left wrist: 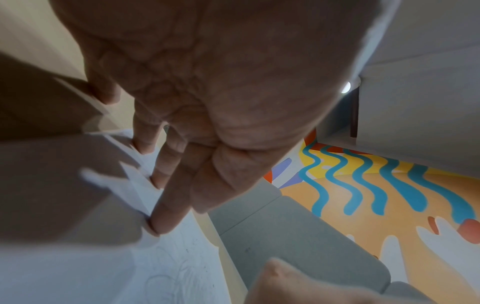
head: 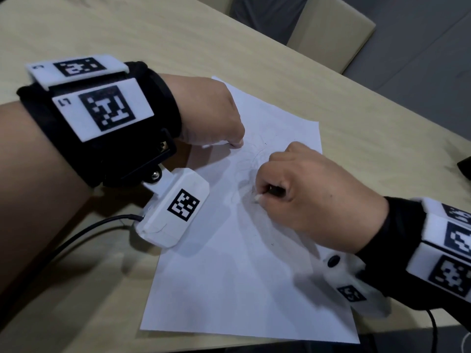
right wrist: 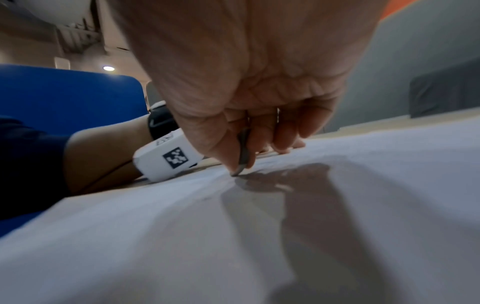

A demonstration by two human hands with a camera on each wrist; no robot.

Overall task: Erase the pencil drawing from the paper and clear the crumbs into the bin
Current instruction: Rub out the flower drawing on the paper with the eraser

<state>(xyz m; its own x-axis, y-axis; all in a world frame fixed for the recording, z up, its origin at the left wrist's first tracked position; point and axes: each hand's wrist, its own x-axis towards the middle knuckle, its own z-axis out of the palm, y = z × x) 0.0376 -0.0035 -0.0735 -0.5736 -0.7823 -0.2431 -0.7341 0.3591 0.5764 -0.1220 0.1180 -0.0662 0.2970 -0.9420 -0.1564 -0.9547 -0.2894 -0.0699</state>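
Observation:
A white sheet of paper (head: pixel 229 263) lies on the light wooden table (head: pixel 127 34), with faint pencil lines (head: pixel 248 169) near its middle. My left hand (head: pixel 234 138) presses straight fingertips (left wrist: pixel 155 224) onto the sheet's upper left part, beside the lines. My right hand (head: pixel 265 194) pinches a small dark eraser (head: pixel 274 190) with a pale tip between thumb and fingers. The tip touches the paper on the drawing. In the right wrist view the eraser (right wrist: pixel 242 156) shows as a thin grey piece meeting the paper (right wrist: pixel 182 226). Tiny dark specks lie on the sheet (left wrist: pixel 182 267). No bin is in view.
Two pale chair seats (head: pixel 331 29) stand past the table's far edge. A black object (head: pixel 465 166) sits at the right edge of the table. A black cable (head: pixel 76 238) runs from my left wrist camera across the table. A blue chair back (right wrist: pixel 64 98) is behind my left arm.

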